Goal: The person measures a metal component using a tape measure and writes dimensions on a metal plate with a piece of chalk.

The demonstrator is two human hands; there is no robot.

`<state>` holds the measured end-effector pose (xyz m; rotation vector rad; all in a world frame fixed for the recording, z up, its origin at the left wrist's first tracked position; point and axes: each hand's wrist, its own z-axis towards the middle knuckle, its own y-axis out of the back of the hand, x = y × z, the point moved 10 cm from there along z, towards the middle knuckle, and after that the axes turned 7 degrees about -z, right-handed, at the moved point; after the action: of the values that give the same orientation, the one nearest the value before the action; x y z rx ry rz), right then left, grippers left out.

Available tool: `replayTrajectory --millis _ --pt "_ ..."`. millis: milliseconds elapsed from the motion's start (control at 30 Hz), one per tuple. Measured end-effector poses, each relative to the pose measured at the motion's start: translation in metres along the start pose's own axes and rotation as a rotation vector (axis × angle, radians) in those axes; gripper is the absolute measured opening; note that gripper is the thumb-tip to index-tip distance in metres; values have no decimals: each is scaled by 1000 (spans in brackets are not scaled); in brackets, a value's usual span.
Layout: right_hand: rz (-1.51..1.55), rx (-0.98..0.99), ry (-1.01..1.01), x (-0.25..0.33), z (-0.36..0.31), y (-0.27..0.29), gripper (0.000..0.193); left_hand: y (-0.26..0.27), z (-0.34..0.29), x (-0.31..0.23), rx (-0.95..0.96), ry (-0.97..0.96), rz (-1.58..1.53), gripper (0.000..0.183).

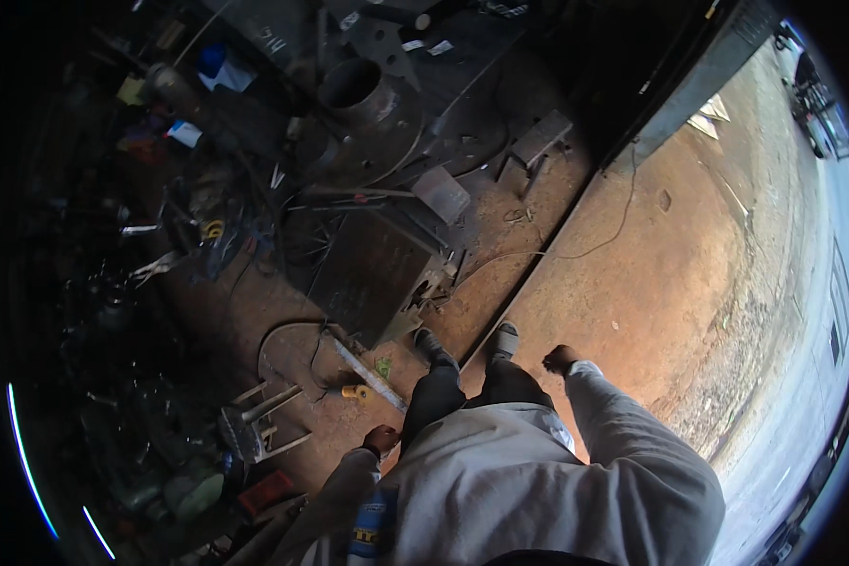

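My left hand [382, 440] hangs beside my left thigh, its fingers curled in with nothing showing in them. Out to the right of my right leg is my right hand [560, 359], closed in a loose fist, also with nothing visible in it. Both hands are apart from the things around me. Nearest my left hand, a yellow tool [356, 391] with a cord lies on the floor. Beside it a long metal bar [368, 374] slants toward my left leg.
A dark metal plate [373, 269] stands ahead-left. Behind it is a wide pipe piece [354, 90]. A small stool [241, 434] is at left. A dark floor rail [538, 274] runs between my feet; a thin cable [590, 256] crosses it. A motorbike [809, 104] stands far right.
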<state>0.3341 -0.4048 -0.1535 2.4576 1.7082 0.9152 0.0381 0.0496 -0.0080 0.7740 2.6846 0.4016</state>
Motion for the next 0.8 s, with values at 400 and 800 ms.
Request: replayTrajectory --millis 400,800 --pt "379 87 -164 -6 -60 53 29 34 -29 -111 1 97 -258 35" --pt "-133 223 706 335 -137 18 35 84 -93 -288 -352 -652 -276 96"
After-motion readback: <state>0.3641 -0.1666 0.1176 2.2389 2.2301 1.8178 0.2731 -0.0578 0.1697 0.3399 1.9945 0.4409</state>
